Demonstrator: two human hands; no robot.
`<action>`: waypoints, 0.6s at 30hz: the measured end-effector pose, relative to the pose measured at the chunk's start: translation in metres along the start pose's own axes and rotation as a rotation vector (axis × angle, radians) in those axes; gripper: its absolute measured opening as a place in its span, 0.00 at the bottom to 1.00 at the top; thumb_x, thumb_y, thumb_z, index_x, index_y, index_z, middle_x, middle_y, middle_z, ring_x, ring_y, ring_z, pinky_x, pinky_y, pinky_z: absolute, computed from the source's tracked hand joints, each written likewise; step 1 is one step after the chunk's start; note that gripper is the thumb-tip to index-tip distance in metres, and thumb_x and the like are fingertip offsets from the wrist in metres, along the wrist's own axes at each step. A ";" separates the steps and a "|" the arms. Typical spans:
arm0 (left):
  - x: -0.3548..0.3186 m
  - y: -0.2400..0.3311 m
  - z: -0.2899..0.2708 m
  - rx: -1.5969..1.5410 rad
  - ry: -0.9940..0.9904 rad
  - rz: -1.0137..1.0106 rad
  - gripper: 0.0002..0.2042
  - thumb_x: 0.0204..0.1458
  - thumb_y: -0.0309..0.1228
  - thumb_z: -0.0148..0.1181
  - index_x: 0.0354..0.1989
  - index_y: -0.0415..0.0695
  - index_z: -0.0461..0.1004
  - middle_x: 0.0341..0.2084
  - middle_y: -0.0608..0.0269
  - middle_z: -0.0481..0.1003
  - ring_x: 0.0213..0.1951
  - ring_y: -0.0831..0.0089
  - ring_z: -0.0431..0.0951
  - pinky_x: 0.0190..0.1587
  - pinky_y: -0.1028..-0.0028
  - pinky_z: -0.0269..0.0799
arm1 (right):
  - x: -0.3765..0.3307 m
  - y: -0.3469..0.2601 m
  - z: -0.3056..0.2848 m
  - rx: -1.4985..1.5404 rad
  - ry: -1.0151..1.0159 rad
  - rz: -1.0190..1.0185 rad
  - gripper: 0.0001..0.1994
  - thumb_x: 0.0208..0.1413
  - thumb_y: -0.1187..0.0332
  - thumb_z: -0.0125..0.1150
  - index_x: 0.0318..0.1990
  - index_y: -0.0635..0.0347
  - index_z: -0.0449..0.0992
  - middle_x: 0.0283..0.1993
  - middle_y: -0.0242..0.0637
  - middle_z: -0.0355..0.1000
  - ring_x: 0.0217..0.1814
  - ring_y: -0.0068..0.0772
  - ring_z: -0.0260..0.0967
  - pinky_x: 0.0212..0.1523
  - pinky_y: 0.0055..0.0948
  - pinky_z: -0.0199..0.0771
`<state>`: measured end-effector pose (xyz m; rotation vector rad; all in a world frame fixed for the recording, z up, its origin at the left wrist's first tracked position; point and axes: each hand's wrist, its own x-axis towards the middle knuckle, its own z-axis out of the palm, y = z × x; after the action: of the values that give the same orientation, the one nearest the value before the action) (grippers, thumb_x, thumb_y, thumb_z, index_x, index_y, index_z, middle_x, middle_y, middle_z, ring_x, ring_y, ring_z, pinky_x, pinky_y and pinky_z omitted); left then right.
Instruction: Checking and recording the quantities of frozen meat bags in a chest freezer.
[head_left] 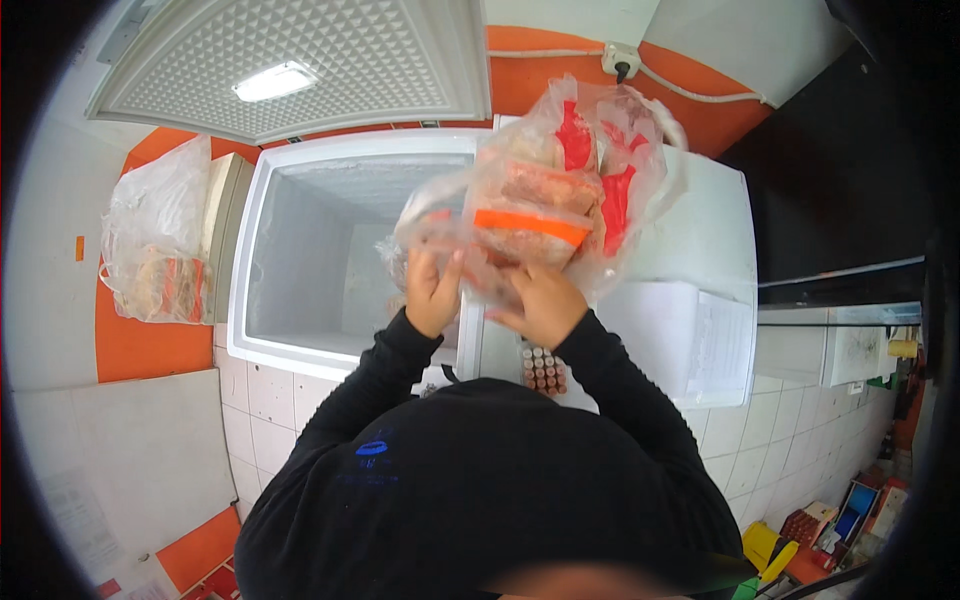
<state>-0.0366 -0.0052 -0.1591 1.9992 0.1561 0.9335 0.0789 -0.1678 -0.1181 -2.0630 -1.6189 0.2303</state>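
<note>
A large clear plastic bag (640, 110) holds several packs of what looks like frozen food (530, 225), with orange and red bands. It rests beside the opening of a chest freezer (262, 200), on the white surface to the right. My left hand (435, 295) pinches the near left edge of the bag, over the freezer's right rim. A short way to the right, my right hand (548, 302) grips the bag's near side below the packs. Crumpled plastic hides some of the fingertips of both hands.
The freezer's textured lid (380, 60) stands raised at the back. Papers (700, 340) lie on the white top at right. Small brown-and-white cylinders (543, 370) stand near my body. Another filled plastic bag (160, 240) sits at far left. A plugged socket (621, 60) is behind.
</note>
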 end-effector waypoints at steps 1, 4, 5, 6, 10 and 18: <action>-0.003 0.012 -0.001 -0.016 0.050 -0.047 0.12 0.54 0.28 0.50 0.44 0.35 0.65 0.51 0.47 0.61 0.55 0.60 0.60 0.57 0.64 0.53 | 0.003 0.004 -0.004 0.003 0.003 -0.003 0.22 0.46 0.55 0.62 0.42 0.66 0.72 0.43 0.48 0.69 0.45 0.47 0.66 0.47 0.39 0.65; -0.012 0.017 -0.005 -0.118 0.160 -0.151 0.08 0.57 0.26 0.43 0.41 0.37 0.66 0.50 0.51 0.63 0.54 0.67 0.61 0.56 0.68 0.55 | 0.018 -0.006 -0.043 0.261 0.172 0.033 0.25 0.44 0.53 0.63 0.46 0.61 0.71 0.43 0.47 0.68 0.49 0.47 0.63 0.53 0.42 0.59; -0.012 0.014 -0.006 -0.211 0.219 -0.211 0.09 0.57 0.27 0.43 0.43 0.38 0.66 0.50 0.52 0.64 0.54 0.68 0.61 0.56 0.69 0.55 | 0.026 -0.002 -0.043 0.262 0.177 0.032 0.25 0.44 0.53 0.63 0.46 0.61 0.71 0.43 0.47 0.68 0.49 0.47 0.63 0.53 0.42 0.59; -0.008 0.016 -0.006 -0.214 0.215 -0.208 0.09 0.57 0.27 0.43 0.43 0.38 0.66 0.50 0.52 0.64 0.54 0.68 0.61 0.56 0.69 0.55 | 0.035 0.005 -0.043 -0.018 0.286 0.001 0.26 0.44 0.52 0.63 0.45 0.62 0.72 0.45 0.48 0.67 0.50 0.48 0.62 0.54 0.43 0.57; 0.001 0.019 0.000 -0.342 0.311 -0.229 0.12 0.58 0.27 0.42 0.48 0.38 0.63 0.49 0.56 0.65 0.52 0.70 0.63 0.56 0.71 0.55 | 0.043 0.017 -0.040 -0.077 0.031 0.083 0.29 0.45 0.48 0.60 0.48 0.64 0.70 0.51 0.49 0.64 0.54 0.49 0.59 0.60 0.48 0.47; 0.006 0.020 -0.001 -0.371 0.275 -0.200 0.16 0.59 0.28 0.42 0.55 0.39 0.58 0.51 0.56 0.65 0.53 0.69 0.64 0.56 0.69 0.55 | 0.080 0.023 -0.038 -0.137 0.214 0.104 0.29 0.43 0.49 0.60 0.47 0.63 0.69 0.49 0.47 0.66 0.53 0.46 0.61 0.54 0.43 0.56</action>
<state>-0.0379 -0.0136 -0.1394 1.4827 0.3059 1.0211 0.1371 -0.1065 -0.0825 -2.1931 -1.4352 -0.0666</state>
